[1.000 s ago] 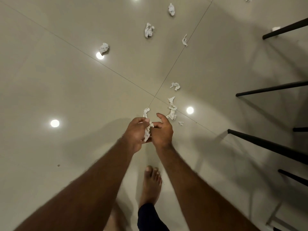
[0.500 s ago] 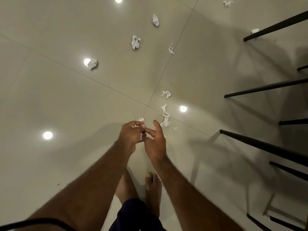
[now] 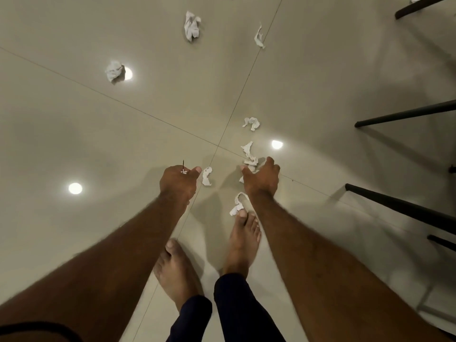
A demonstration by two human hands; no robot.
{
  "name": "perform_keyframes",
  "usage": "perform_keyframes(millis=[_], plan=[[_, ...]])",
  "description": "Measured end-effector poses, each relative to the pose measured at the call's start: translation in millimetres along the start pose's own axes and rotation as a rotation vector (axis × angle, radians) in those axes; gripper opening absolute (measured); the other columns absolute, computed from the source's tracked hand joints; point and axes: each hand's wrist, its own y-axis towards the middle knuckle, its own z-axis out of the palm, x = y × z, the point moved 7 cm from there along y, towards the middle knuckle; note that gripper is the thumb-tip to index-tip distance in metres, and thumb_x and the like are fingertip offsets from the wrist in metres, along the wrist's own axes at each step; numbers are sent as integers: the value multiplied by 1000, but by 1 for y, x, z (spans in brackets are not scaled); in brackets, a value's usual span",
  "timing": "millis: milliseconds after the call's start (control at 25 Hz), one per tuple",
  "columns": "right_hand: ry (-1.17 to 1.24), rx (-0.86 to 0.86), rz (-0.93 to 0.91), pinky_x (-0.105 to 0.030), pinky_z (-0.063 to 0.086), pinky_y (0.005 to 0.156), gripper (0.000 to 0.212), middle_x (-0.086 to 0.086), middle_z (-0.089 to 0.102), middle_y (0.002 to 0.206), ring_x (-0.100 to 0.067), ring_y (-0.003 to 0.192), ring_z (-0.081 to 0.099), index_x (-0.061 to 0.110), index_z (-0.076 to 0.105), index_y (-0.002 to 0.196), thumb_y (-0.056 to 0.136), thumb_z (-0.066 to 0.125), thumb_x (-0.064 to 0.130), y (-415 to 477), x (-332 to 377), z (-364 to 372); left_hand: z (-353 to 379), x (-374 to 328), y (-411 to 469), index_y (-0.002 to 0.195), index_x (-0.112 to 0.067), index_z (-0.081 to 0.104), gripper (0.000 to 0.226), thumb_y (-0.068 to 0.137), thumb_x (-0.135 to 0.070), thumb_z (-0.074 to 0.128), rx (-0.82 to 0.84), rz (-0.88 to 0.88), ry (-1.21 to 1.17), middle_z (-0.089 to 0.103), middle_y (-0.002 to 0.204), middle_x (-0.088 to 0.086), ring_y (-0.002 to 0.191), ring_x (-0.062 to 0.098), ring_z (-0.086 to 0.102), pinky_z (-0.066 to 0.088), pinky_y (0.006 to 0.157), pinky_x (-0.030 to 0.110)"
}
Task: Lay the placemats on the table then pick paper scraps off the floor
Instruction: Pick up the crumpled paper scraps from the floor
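Hands have separated since a second ago: then they met at the midline over one scrap, both working it; half a second ago they were just parting; now the left hand (image 3: 178, 180) sits out to the left and the right hand (image 3: 262, 176) out to the right, with bare floor (image 3: 74, 119) between them. Head view only. Left hand is a closed fist, fingers (image 3: 195, 170) curled shut on a wad of paper, only a sliver of white showing at the top of the fist beside a thin dark sliver I cannot identify. Right hand is open, thumb splayed, fingers apart and reaching down over the scrap cluster (image 3: 249, 154) just ahead of it; contact with the paper cannot be told. A small scrap (image 3: 206, 176) lies just beside the left fist, on the floor as far as I can judge. Another strip (image 3: 238, 203) lies touching the toes of the right foot (image 3: 243, 240). Further out: one scrap (image 3: 251, 123) beyond the cluster, a crumpled ball (image 3: 114, 72) far left beside a light reflection, a larger wad (image 3: 192, 27) and a thin sliver (image 3: 259, 38) near the top. Black chair legs (image 3: 404, 113) enter from the right. Judgement: paper was passed into the left hand for holding, freeing the right for the next pick; placemat step not checkable, no counter in view; floor pickup is early, most scraps remaining. Writing, brands, labels: none visible anywhere.
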Motion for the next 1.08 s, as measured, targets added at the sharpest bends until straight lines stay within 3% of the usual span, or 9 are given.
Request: perform_keyframes(millis=[120,280,440,560,600,720,800,960,1080], plan=[[-22,46,-155,-26,46,77,39,-2,64,110,-23,100,63,21,57,118,82,71,13,8,14,8,-3,8,7,67,-16,53,39,88,-38,77,-36,1,21,51,53,4,40,23,41,33,37,20],[152,72,-232,-35,56,84,49,1,70,103,-20,95,67,22,62,119,81,58,-7,3,15,-4,-4,5,7,67,-15,55,39,88,-38,78,-49,21,45,53,54,5,42,23,44,37,40,22],[147,118,-310,-12,51,87,52,14,73,93,0,87,67,20,70,122,83,53,-9,-25,-5,-6,-2,-4,0,65,-17,54,40,87,-39,78,-54,62,54,52,56,4,43,23,44,39,44,24],[59,217,-272,5,36,83,48,3,74,109,-12,101,66,18,72,122,85,50,-4,-50,-28,6,0,-5,-8,65,-17,53,40,88,-39,78,-50,102,76,51,55,2,42,21,45,41,46,25],[11,228,-309,2,35,87,46,-1,73,115,-17,106,65,16,70,125,87,50,-2,-57,-30,9,1,-4,-11,65,-17,53,40,88,-38,78,-47,120,83,52,56,2,41,20,46,41,48,26],[-249,214,-600,-26,42,101,46,-7,67,124,-26,114,60,13,62,133,88,60,9,-81,-23,21,0,5,-19,66,-18,52,39,87,-39,78,-47,126,85,53,58,3,39,19,47,39,46,23],[-374,232,-680,-36,51,97,54,-7,61,130,-28,119,54,16,57,138,86,68,12,-93,-26,33,-2,15,-22,67,-17,52,39,87,-39,78,-51,106,74,53,57,3,42,22,45,38,43,23],[-470,222,-640,-37,53,79,59,-5,60,125,-29,107,53,20,55,138,85,51,-6,-93,-31,45,-8,24,-21,66,-17,51,41,87,-39,79,-53,93,91,52,57,4,44,23,43,36,40,22],[-457,285,-651,-35,47,76,56,-7,65,110,-33,97,59,19,61,131,82,50,-6,-82,-22,46,-13,23,-17,66,-17,51,41,87,-39,79,-56,77,81,51,54,2,45,23,42,36,39,22]])
